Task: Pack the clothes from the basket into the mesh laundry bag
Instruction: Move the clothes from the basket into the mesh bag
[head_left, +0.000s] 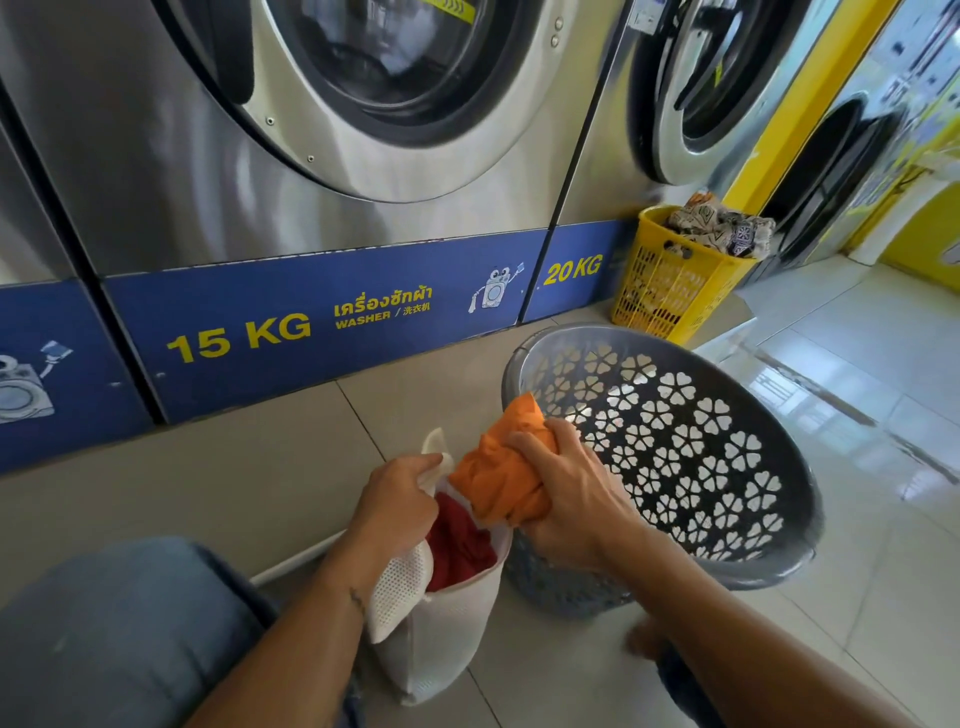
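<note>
nearest the camera, a bent knee in blue denim (119, 623) fills the lower left corner, and both bare forearms reach forward from the bottom edge. the white mesh laundry bag (441, 639) stands upright on the pale tiled floor (234, 478), just in front of the knee, with its mouth open. the left hand (400, 499) pinches the near-left rim of the bag between thumb and curled fingers and lifts that edge up. a red garment (460, 545) lies inside the bag, showing through the opening. the right hand (566, 499) is closed tight around a bunched orange garment (506, 478), fingers wrapped over its top. the cloth sits right above the bag's mouth, its lower end touching the far rim, its upper tip in front of the basket wall. a thin white cord (296, 561) runs along the floor left of the bag.

just behind and to the right of the bag, touching it, stands the round grey basket (769, 574), its wall pierced with flower-shaped holes. further back, a yellow basket (670, 291) holds patterned laundry (722, 228) heaped above its rim. behind everything stand steel washers: the one marked 15 kg (322, 156) faces the person, the one marked 20 kg (597, 156) is to its right.
</note>
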